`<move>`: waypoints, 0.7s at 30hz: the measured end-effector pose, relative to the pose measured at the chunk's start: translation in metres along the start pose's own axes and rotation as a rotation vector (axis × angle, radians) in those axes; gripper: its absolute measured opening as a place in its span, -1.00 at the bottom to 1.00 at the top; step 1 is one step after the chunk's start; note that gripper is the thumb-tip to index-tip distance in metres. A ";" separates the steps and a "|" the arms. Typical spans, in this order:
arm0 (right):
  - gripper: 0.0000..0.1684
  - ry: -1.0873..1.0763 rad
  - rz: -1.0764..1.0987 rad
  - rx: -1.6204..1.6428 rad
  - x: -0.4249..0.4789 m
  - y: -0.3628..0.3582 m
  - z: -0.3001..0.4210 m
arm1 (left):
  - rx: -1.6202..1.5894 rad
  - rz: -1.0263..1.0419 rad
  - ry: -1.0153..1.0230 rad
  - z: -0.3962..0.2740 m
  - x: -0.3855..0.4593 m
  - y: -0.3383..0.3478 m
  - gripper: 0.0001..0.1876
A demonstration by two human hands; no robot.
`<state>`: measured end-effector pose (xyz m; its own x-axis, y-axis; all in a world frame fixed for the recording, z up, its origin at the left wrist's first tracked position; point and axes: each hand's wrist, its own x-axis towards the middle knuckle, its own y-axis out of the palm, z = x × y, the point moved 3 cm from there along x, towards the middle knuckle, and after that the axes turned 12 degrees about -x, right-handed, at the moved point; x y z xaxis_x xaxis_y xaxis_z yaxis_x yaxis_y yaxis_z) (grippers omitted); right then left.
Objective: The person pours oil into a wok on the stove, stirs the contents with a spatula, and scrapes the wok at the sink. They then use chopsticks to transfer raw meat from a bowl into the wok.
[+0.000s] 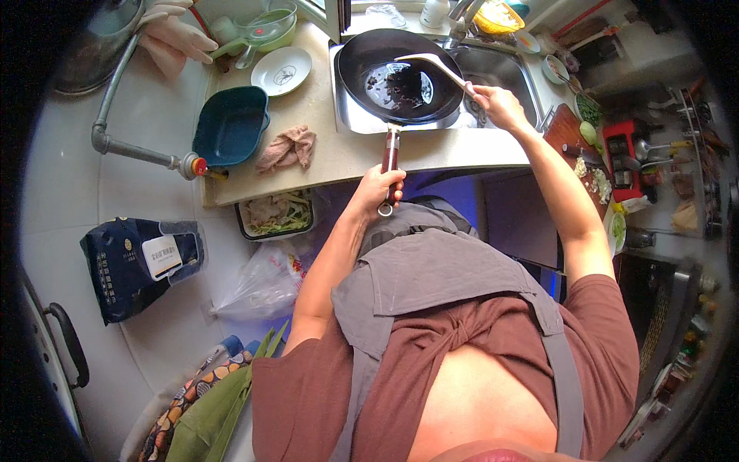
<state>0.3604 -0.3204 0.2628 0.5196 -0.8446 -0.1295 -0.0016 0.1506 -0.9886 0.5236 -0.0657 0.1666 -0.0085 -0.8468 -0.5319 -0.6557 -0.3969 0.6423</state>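
Note:
A dark frying pan (358, 69) rests over the left part of the stainless steel sink (519, 63), with shiny liquid and small dark bits inside. My left hand (380, 189) is closed around its brown handle (391, 151), near the ring at the end. In my right hand (501, 107) is a pale spatula (434, 60), its blade reaching over the pan's inside; whether it touches the pan cannot be told. The faucet (459, 23) stands behind the pan's right side.
Left on the counter (329, 156) are a crumpled cloth (287, 148), a dark teal basin (231, 124) and a white plate (282, 71). At right lies a wooden cutting board (563, 130) with a knife (580, 153) and chopped food. Below the counter edge hangs a food-scrap bin (276, 215).

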 end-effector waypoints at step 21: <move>-0.61 -0.043 0.009 -0.104 -0.053 -0.014 0.023 | 0.029 -0.010 0.001 -0.003 -0.007 -0.022 -0.86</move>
<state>0.3525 -0.2660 0.2857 0.5553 -0.8202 -0.1375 -0.0938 0.1024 -0.9903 0.5401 -0.0524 0.1581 -0.0012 -0.8431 -0.5377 -0.6775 -0.3948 0.6206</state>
